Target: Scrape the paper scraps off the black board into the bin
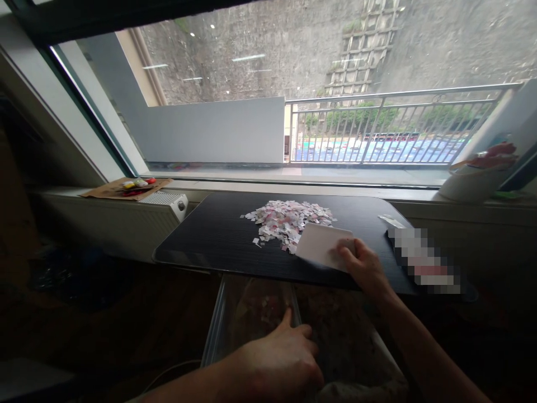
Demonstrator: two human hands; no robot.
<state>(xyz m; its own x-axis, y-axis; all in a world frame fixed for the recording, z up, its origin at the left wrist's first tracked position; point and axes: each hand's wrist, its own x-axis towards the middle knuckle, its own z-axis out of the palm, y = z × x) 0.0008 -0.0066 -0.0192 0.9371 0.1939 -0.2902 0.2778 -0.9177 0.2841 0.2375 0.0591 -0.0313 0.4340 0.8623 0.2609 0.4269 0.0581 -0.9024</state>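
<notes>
A white flat card (321,243) is pinched in my right hand (363,263), thumb on top, low over the dark tabletop (197,240). Its left edge touches the near right side of a heap of small cut paper pieces (289,218), white and pinkish. Below the table's front edge stands a clear plastic bin (216,319), with some paper bits dimly visible inside. My left hand (285,352) grips the bin's right rim, index finger stretched along it and the other fingers curled; the thumb is hidden.
A blurred-out object (425,263) lies at the table's right end beside a small white scrap (392,221). Left of the table is a radiator (163,198) with cardboard (104,189) and small coloured items on it. A white container (470,182) stands on the right sill.
</notes>
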